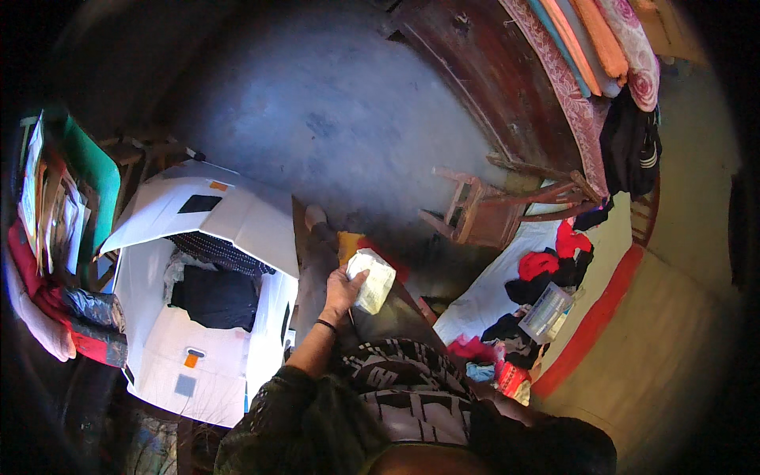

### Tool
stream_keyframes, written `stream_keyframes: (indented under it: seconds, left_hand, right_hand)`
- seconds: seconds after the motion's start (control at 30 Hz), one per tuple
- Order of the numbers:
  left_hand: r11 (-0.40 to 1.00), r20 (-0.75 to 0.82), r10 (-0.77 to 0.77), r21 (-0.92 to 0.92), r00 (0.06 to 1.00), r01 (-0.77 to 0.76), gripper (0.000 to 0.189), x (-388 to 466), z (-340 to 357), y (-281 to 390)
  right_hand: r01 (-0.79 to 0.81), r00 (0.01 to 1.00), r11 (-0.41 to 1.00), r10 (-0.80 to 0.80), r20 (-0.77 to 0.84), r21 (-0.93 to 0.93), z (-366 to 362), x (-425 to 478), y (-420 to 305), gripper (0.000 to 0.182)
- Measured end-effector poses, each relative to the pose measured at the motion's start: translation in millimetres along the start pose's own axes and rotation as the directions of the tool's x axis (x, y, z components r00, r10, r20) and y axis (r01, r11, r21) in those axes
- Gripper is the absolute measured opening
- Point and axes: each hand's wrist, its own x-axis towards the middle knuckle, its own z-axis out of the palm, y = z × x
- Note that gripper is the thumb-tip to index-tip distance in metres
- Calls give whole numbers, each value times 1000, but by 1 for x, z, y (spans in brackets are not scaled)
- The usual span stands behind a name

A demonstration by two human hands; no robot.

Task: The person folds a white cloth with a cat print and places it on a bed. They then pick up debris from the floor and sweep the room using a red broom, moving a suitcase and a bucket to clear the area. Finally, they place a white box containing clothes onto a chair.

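Observation:
My left hand point(342, 292) holds a crumpled whitish packet point(372, 281) in front of my body, the thumb lying across its face. Left of that hand stands a white storage box point(205, 356) with its flaps folded open. Black folded cloth point(214, 295) and a dark patterned fabric point(219, 250) lie inside it. Only part of my right arm shows at the lower right; my right hand is out of view. On that side, red and black garments point(537, 267) are strewn over a white sheet point(475, 297), with a clear printed package point(546, 313) among them.
A small wooden chair point(490, 217) stands on the floor ahead to the right. Beyond it, folded blankets point(594, 47) hang over a dark wooden piece of furniture point(475, 71). At far left, papers point(59, 219) stand upright beside a green panel point(95, 178).

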Motion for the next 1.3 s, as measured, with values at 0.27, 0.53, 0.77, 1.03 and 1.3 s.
stream_keyframes:
  seconds: [0.27, 0.53, 0.77, 1.03, 1.3]
  left_hand:
    - [982, 55, -10, 191, 998, -1, 26, 5, 0, -11]
    - [944, -12, 30, 329, 999, -25, 27, -10, 13, 20]
    - [875, -36, -10, 483, 999, 26, 31, -20, 21, 34]
    - [941, -157, 51, 337, 986, 5, 41, -27, 3, -7]
    - [975, -221, 104, 215, 970, -55, 47, -39, -3, -43]
  right_hand:
    - [156, 984, 973, -138, -112, 168, -104, 67, -41, 53]
    - [143, 977, 958, -96, -192, 249, -71, 125, -105, 49]
    - [128, 990, 990, -125, 57, -53, -56, 52, -44, 41]
    - [639, 680, 493, -720, 136, -591, -119, 113, -325, 32]
    - [510, 721, 546, -693, -16, -665, -29, 162, -619, 60]
